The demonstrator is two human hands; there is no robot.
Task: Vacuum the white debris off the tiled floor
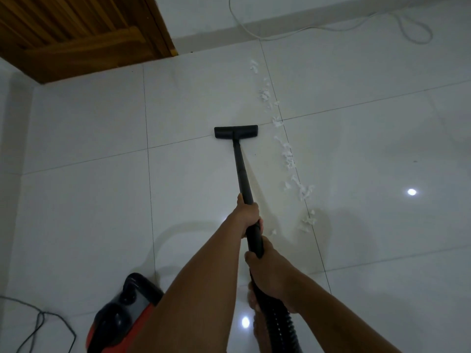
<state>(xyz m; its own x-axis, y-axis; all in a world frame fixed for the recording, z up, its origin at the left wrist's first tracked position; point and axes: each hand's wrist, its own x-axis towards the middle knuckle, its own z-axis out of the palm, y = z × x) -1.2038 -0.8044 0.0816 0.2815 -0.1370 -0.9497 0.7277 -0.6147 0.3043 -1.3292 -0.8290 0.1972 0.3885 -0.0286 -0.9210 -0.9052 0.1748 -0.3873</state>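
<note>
— While the person holds that vacuum, where does the nozzle [235,132] sit?

— Flat on the tiled floor [89,212], right on a grout line, with the black wand [242,169] running back from it to the person. The white debris [288,156] is just beside it, off its right end. It's a ragged trail of little shreds that follows another grout line, from near the far wall [331,11] down to a spot close by the hands. The nozzle isn't on any of it that I can see.

— And the hands?

— Both are wrapped round the tube. The left hand [248,215] is the farther one, fingers curled about the wand. The right hand [267,268] grips nearer the body, where the wand meets the ribbed hose [283,324].

— Where's the machine itself?

— The canister [122,314], red and black, is on the floor at the person's left, partly hidden behind the left forearm. A dark cord [38,324] lies looped on the tiles beside it.

— Anything else about?

— A wooden door [76,34] at the far left corner, and a white cable [331,28] trailing along the foot of the far wall, with a loop in it. Two bright spots of light [411,191] glint off the glossy tiles, one to the right of the debris, one down by the hose.
</note>
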